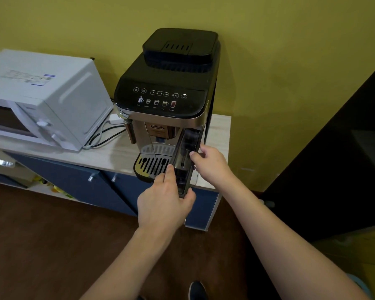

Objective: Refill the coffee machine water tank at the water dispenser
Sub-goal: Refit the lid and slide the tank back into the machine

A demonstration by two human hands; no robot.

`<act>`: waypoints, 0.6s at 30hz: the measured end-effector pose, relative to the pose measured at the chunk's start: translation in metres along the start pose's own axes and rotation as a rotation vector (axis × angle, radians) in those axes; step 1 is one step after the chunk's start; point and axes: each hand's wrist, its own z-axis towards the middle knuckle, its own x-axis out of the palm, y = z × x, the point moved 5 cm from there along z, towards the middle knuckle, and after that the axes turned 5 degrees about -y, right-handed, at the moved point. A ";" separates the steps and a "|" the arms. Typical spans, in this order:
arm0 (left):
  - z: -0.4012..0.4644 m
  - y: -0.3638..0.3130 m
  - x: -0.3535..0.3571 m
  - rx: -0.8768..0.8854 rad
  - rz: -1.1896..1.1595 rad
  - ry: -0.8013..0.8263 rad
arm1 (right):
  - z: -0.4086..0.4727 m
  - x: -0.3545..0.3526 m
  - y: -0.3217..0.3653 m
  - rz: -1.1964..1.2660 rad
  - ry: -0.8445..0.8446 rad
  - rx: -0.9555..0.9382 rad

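Observation:
A black and silver coffee machine (pixel 167 87) stands on a light wooden counter (pixel 108 154) against a yellow wall. Its dark, see-through water tank (pixel 185 156) sticks out forward from the machine's right front side, past the drip tray (pixel 152 165). My left hand (pixel 165 202) grips the tank's front lower end, thumb on the left face and fingers under the bottom. My right hand (pixel 210 163) holds the tank's right side further back, thumb on its top edge. No water dispenser is in view.
A white microwave (pixel 41 100) sits left of the machine, with cables (pixel 102 135) between them. Blue cabinet doors (pixel 91 187) are under the counter. A dark tall surface (pixel 338 161) stands at the right. My shoe (pixel 196 290) is on the brown floor.

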 end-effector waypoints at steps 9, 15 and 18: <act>0.000 0.000 0.001 0.001 0.004 0.005 | 0.001 0.002 -0.006 0.108 0.001 0.027; 0.003 -0.004 0.006 -0.018 -0.008 -0.011 | 0.004 0.001 -0.010 0.157 0.006 0.055; 0.013 -0.014 0.015 -0.004 0.012 0.005 | 0.013 -0.004 -0.013 0.187 0.000 0.091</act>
